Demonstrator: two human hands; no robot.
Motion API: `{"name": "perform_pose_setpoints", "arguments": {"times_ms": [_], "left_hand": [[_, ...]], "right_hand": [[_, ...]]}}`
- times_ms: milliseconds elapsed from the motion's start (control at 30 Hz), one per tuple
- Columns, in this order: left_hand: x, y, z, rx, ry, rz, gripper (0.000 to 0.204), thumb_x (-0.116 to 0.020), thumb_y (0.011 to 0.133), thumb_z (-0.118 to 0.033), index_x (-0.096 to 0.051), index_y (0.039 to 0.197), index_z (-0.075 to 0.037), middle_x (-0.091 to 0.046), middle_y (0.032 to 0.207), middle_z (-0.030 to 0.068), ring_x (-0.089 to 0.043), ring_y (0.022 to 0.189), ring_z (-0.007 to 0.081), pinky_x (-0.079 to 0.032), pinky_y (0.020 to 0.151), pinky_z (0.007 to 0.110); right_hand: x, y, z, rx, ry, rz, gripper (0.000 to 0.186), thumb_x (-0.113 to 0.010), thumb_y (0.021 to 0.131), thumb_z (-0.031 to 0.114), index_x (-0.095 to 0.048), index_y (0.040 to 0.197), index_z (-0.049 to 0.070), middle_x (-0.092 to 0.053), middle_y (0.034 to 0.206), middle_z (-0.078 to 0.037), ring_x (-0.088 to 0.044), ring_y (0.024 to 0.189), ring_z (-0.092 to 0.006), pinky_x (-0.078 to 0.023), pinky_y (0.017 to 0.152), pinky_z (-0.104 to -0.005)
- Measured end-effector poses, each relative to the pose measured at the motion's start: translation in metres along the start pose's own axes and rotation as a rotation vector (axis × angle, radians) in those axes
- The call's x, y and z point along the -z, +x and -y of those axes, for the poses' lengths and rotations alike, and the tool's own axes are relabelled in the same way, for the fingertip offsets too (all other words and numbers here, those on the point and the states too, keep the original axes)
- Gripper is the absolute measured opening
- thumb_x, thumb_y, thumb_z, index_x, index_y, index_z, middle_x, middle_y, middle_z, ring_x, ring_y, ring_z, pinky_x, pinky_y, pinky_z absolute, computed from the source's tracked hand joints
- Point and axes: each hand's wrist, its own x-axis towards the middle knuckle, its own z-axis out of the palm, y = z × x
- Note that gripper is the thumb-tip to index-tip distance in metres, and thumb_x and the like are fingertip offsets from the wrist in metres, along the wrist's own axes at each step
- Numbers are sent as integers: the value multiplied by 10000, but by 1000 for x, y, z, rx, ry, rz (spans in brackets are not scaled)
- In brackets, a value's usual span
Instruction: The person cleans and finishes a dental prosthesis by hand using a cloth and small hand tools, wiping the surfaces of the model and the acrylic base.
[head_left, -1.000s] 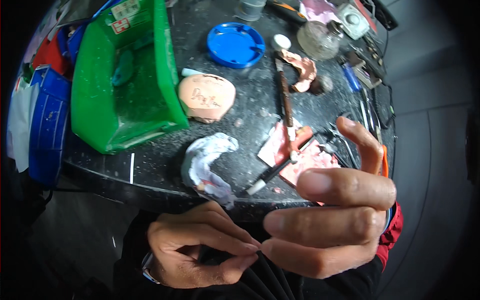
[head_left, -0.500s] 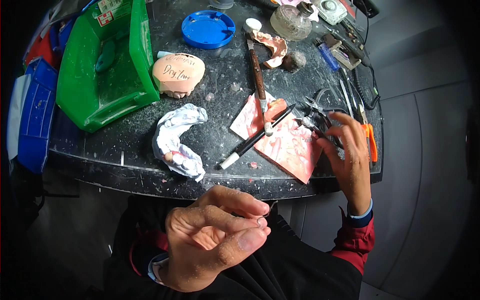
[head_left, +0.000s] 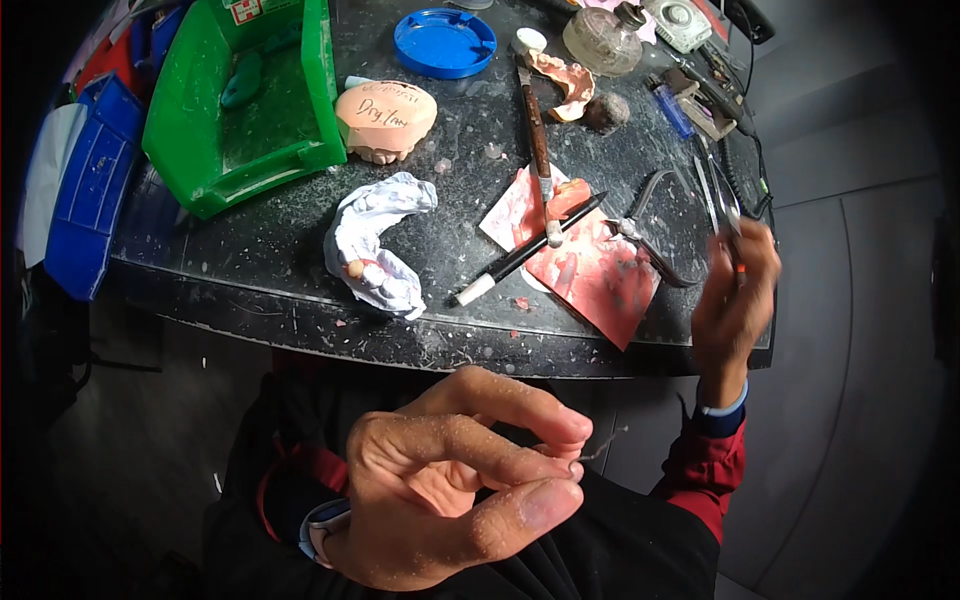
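Observation:
My left hand (head_left: 465,480) pinches a thin, bent metal wire (head_left: 610,440) low in the view, over my lap. My right hand (head_left: 735,295) is at the bench's right edge, blurred by motion, its fingers curled at long silver tools (head_left: 711,190) and something orange; whether it grips one is unclear. Black-handled pliers (head_left: 655,260) lie just left of it, beside a pink wax sheet (head_left: 615,310) with a black pen (head_left: 520,255) and a wooden-handled knife (head_left: 538,140) across it. A pale U-shaped dental cast (head_left: 355,225) with a pink patch rests near the front edge.
A green bin (head_left: 190,170) and blue bins (head_left: 75,230) stand at left. Behind are a peach plaster model (head_left: 385,115), blue lid (head_left: 443,40), white cap (head_left: 528,40), pink horseshoe piece (head_left: 570,85), glass burner (head_left: 600,45), white device (head_left: 680,20) and black handpiece with cord (head_left: 720,105).
My right hand has left my left hand's side, moving up and right to the tools, its fingers now more curled. My left hand still pinches, with the wire now visible. The view has shifted.

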Motion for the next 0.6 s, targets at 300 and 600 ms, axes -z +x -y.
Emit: {"name": "perform_pose_setpoints", "arguments": {"times_ms": [300, 600], "left_hand": [[-1, -5, 17, 7, -145, -25, 44, -599, 634, 58, -611, 668, 32, -544, 988, 182, -585, 986, 301, -516, 893, 425], [-10, -6, 16, 11, -51, -58, 52, -650, 612, -5, -606, 602, 20, -561, 932, 171, -614, 846, 275, -524, 797, 361]], "right_hand": [[12, -19, 68, 135, 319, 69, 276, -724, 617, 103, -490, 744, 30, -552, 888, -127, -587, 798, -266, -470, 742, -451], [19, -19, 68, 129, 324, 119, 245, -698, 645, 56, -518, 805, 97, -562, 918, -106, -602, 836, -265, -446, 823, -477]]}}
